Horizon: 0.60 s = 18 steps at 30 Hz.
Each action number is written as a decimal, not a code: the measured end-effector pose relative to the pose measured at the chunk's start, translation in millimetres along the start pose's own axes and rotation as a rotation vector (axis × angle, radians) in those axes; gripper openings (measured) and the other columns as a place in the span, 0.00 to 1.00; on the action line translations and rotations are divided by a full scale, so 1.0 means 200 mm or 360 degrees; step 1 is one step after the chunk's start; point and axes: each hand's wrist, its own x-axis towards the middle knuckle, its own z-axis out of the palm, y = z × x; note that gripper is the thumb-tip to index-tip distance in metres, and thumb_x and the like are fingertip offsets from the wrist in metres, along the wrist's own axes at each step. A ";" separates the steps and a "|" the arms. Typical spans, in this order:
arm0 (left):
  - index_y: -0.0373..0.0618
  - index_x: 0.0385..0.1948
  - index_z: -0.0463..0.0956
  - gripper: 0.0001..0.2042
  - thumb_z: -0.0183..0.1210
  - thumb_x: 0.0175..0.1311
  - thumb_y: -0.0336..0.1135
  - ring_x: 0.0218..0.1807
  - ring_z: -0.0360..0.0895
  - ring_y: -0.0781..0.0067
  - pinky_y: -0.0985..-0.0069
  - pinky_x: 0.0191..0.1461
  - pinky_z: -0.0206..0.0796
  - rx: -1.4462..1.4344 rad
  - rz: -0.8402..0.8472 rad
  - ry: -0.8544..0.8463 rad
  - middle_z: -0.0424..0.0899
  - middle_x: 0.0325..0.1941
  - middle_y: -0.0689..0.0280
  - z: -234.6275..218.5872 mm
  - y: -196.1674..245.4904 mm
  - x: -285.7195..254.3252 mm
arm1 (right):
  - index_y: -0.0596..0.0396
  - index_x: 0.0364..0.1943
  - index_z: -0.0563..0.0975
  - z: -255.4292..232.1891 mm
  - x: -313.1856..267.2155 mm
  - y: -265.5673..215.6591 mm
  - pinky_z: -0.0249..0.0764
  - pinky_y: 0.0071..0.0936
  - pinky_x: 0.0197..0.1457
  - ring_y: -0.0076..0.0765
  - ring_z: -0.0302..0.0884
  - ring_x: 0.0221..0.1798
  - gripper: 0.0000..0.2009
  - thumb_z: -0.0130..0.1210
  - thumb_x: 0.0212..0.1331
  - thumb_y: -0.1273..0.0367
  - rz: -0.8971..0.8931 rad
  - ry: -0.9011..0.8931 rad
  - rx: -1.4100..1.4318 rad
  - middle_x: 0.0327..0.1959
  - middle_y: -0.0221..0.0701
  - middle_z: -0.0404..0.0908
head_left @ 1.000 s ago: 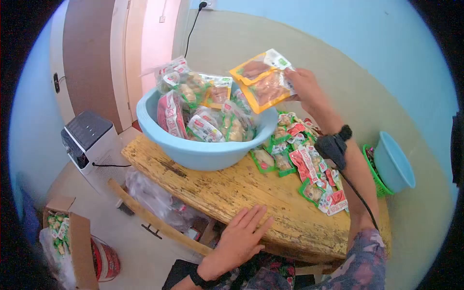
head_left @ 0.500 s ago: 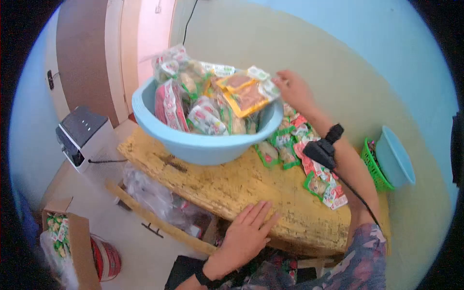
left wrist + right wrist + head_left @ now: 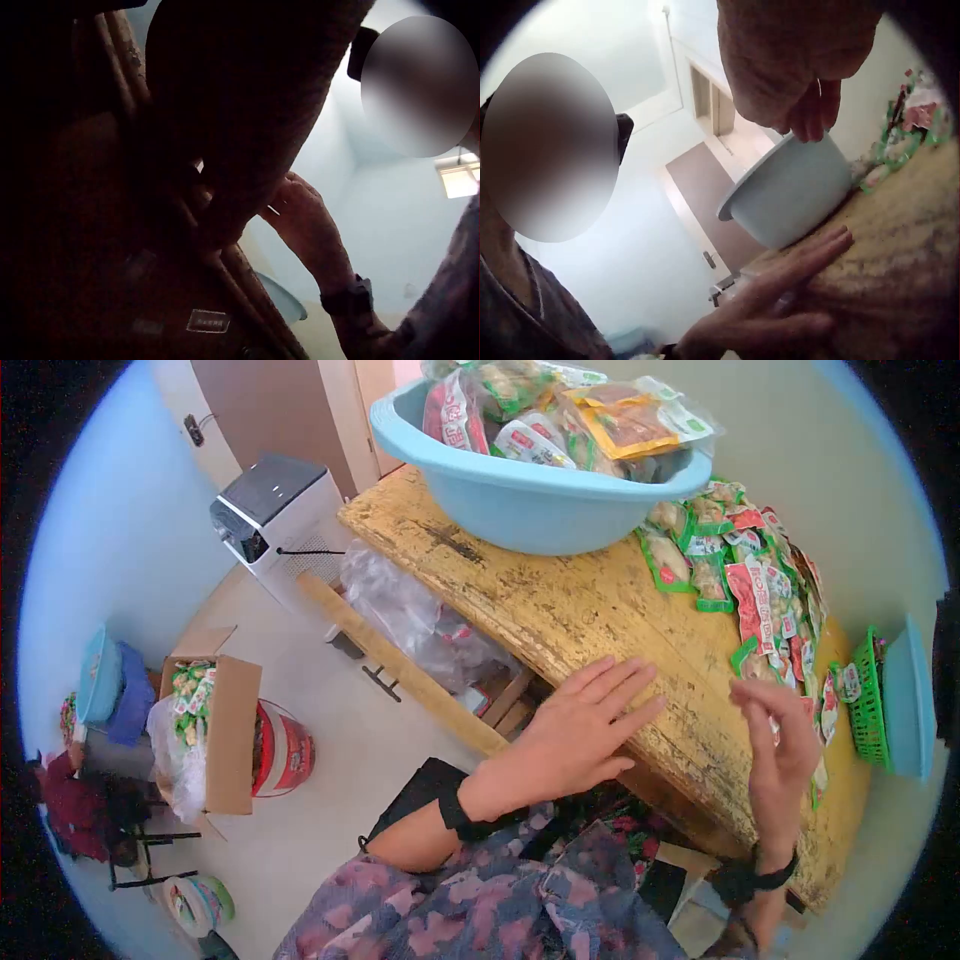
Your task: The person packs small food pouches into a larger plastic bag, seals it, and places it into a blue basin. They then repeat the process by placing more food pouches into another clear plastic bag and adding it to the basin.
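Observation:
My left hand [image 3: 565,740] lies at the front edge of the worn yellow table [image 3: 560,610], its fingers straight and spread. To its right my right hand [image 3: 778,755] is held up over the table's edge, fingers loosely bent, with nothing in them. A light blue basin [image 3: 540,510] heaped with bagged food stands at the back of the table. On top of the heap, by the basin's right rim, lies a clear packet with yellow edging and brown food inside [image 3: 630,428]. Small green and red snack packets [image 3: 755,600] are spread beyond my right hand.
Below the table edge a drawer [image 3: 400,670] stands pulled out, filled with clear plastic bags. A cardboard box [image 3: 235,735] of packets and a red bucket [image 3: 285,750] are on the floor at left. A green basket [image 3: 870,705] stands at the table's right end.
My right hand has put the yellow-edged packet onto the heap in the basin, let go and come back toward me. My left hand stays at the table edge; the head view has turned down.

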 end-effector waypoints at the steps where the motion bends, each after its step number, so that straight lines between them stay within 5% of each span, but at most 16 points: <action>1: 0.47 0.72 0.66 0.36 0.69 0.60 0.42 0.79 0.60 0.48 0.52 0.81 0.51 -0.0022 0.0005 0.0021 0.65 0.77 0.51 0.00 0.00 0.00 | 0.62 0.47 0.82 0.01 -0.07 0.01 0.77 0.28 0.54 0.32 0.83 0.47 0.08 0.54 0.69 0.78 0.0120 -0.0015 0.0103 0.44 0.36 0.86; 6: 0.44 0.63 0.75 0.26 0.68 0.61 0.32 0.70 0.73 0.49 0.54 0.75 0.62 -0.0277 -0.0028 0.0448 0.76 0.69 0.53 -0.05 0.03 -0.07 | 0.62 0.45 0.81 0.13 -0.35 0.08 0.80 0.27 0.49 0.31 0.84 0.42 0.07 0.53 0.69 0.79 0.0418 0.0342 0.0436 0.42 0.37 0.86; 11: 0.39 0.44 0.80 0.12 0.67 0.57 0.24 0.62 0.78 0.49 0.57 0.63 0.70 0.0510 -0.0517 0.0966 0.85 0.47 0.56 -0.30 -0.04 -0.27 | 0.62 0.46 0.81 0.17 -0.48 0.15 0.81 0.27 0.48 0.32 0.85 0.41 0.07 0.52 0.70 0.79 0.0515 0.0529 0.0622 0.43 0.38 0.86; 13: 0.40 0.50 0.80 0.15 0.67 0.61 0.26 0.64 0.76 0.50 0.58 0.67 0.67 0.0709 -0.0697 0.0843 0.82 0.59 0.54 -0.38 -0.12 -0.38 | 0.62 0.46 0.81 0.18 -0.50 0.18 0.81 0.27 0.48 0.31 0.85 0.41 0.07 0.52 0.70 0.79 0.0556 0.0580 0.0696 0.44 0.38 0.85; 18: 0.40 0.48 0.80 0.14 0.67 0.64 0.35 0.63 0.75 0.48 0.58 0.67 0.67 0.1203 -0.0897 0.0907 0.81 0.57 0.53 -0.47 -0.25 -0.43 | 0.61 0.45 0.81 0.19 -0.52 0.20 0.81 0.27 0.48 0.31 0.85 0.40 0.07 0.52 0.70 0.80 0.0531 0.0578 0.0756 0.43 0.39 0.86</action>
